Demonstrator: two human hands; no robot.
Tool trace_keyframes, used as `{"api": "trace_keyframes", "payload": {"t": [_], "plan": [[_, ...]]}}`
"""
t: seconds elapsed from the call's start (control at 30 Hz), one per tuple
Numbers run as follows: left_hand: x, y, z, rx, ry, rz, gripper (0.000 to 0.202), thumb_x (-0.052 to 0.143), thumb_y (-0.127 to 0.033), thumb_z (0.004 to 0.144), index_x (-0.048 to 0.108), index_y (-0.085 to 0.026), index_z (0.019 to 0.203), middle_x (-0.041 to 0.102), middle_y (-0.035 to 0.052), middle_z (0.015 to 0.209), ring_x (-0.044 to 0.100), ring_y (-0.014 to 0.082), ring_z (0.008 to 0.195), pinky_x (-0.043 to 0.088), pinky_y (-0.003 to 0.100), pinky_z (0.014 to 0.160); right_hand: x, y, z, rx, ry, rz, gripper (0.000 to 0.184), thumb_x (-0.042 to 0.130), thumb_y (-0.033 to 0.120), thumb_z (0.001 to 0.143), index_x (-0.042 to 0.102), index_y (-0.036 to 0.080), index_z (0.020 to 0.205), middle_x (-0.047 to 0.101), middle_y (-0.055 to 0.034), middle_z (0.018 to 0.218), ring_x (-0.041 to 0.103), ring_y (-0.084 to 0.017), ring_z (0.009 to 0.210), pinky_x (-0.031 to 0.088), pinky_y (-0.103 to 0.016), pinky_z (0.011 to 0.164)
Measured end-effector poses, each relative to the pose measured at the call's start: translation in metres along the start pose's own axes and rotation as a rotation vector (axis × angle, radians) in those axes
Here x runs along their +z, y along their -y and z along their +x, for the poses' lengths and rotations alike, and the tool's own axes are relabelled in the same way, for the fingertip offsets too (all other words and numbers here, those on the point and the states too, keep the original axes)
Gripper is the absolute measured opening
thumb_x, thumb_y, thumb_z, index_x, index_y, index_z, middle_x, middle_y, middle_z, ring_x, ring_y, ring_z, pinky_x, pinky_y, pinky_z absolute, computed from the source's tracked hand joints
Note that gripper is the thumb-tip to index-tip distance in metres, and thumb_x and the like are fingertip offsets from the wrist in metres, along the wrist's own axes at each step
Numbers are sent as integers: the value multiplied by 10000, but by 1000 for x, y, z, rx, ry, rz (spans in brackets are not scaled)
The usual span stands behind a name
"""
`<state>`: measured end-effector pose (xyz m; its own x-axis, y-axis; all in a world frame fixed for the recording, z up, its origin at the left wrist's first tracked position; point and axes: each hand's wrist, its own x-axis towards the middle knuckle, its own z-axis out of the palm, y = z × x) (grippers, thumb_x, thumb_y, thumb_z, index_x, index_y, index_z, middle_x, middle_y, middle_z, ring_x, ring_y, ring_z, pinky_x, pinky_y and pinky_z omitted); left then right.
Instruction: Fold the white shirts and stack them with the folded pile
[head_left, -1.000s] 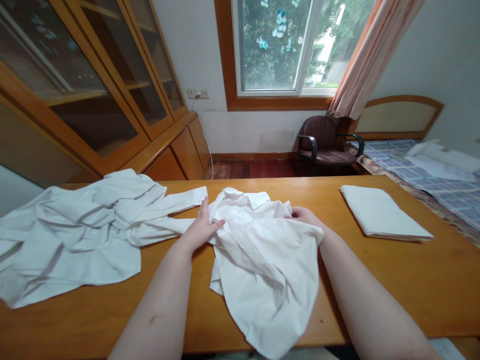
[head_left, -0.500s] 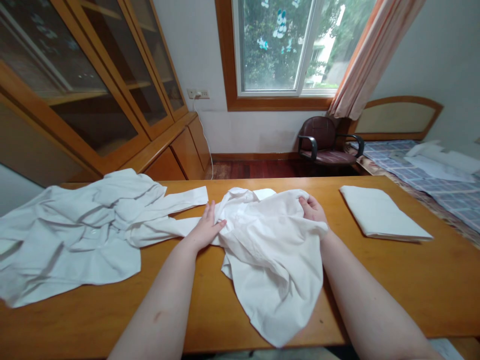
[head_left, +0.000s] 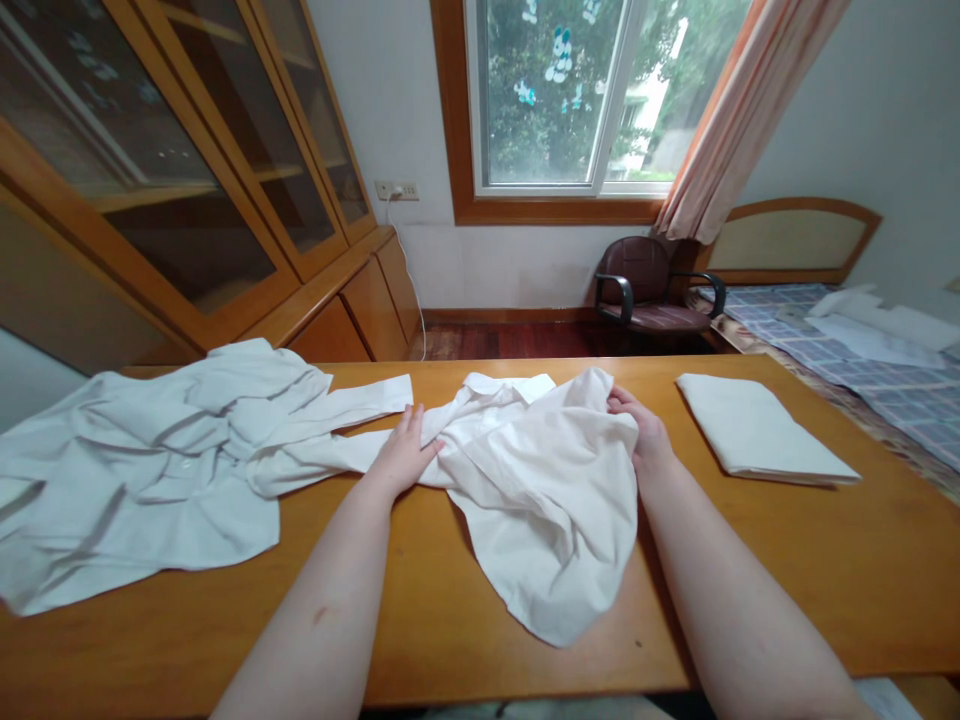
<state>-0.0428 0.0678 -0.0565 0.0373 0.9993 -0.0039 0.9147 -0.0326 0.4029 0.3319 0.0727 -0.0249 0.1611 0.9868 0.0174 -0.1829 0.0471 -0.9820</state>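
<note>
A crumpled white shirt (head_left: 551,490) lies in front of me on the wooden table, its collar at the far side and its lower part spread toward me. My right hand (head_left: 643,425) grips the shirt's right edge and holds that part up off the table. At the shirt's left side, my left hand (head_left: 405,455) rests with thumb and fingers apart, pressing lightly on the cloth. To the left lies a second rumpled white shirt (head_left: 180,460), its sleeves stretched toward my left hand.
A folded white cloth bundle (head_left: 765,430) lies on the right of the wooden table (head_left: 810,570). Beyond the table stand a glass-fronted cabinet (head_left: 315,270), a brown armchair (head_left: 641,285) and a bed (head_left: 885,360) with a checked cover.
My right hand has lifted the shirt's right edge slightly and turned it over more. The shirt's near corner has drawn away from the table's front edge. My left hand has shifted slightly left.
</note>
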Motion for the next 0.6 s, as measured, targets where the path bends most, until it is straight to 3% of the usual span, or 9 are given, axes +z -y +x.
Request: {"api": "trace_keyframes", "payload": {"t": [0.07,0.13,0.23,0.3,0.47,0.6], "plan": [[1,2,2,-3,-27,12,801,474,-511,817,201,-94,1445,116,204,1513,187,319,1373,265,435,1074,7,-2,-3,16,74,33,456,683,307,564,617,243,1011,676,-20,980,624,-224,880,484,-344,787],[1,5,4,-11,-44,24,790,465,-513,823,215,-88,1440,134,207,1510,199,327,1368,273,442,1069,9,-5,-6,12,128,-98,470,711,278,553,632,240,1014,672,-30,1041,602,-246,968,462,-368,852],[3,8,6,-11,-66,39,778,462,-515,826,233,-90,1435,160,203,1506,226,332,1360,279,442,1067,7,-9,-7,37,172,-376,333,719,262,560,679,214,887,698,-45,956,595,-282,954,445,-419,870],[4,9,7,-12,-78,44,768,467,-516,824,245,-104,1433,175,194,1505,243,331,1354,284,437,1065,4,-9,-8,65,199,-441,241,712,266,572,691,203,804,705,-50,908,596,-291,930,444,-437,864],[5,8,7,-14,-76,50,765,453,-521,828,239,-108,1435,176,186,1507,234,327,1358,276,434,1068,6,-4,-15,58,346,-361,346,738,211,530,697,195,873,690,-51,976,599,-259,907,456,-397,850],[4,6,6,-23,-69,49,761,443,-519,828,241,-106,1434,176,183,1508,224,323,1363,263,425,1075,10,-11,-14,88,260,-286,285,717,177,535,689,169,819,694,-57,874,608,-246,839,473,-370,771]]}}
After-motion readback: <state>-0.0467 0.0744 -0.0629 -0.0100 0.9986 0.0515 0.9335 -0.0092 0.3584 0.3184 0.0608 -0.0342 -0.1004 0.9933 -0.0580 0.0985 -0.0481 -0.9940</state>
